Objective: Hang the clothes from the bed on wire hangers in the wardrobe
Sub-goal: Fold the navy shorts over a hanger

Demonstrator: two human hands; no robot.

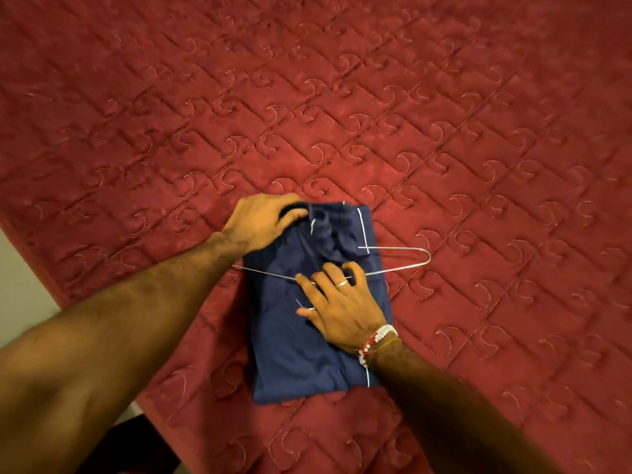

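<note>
Hands [263,222] [342,302] grip garment [290,354]; hanger [393,248] too.

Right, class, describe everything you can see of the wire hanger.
The wire hanger is thin, silvery metal, lying flat across the folded navy garment on the red quilt. One bend juts past the cloth; one bar slips under the fabric. The right hand curls its fingers over the middle.
</note>
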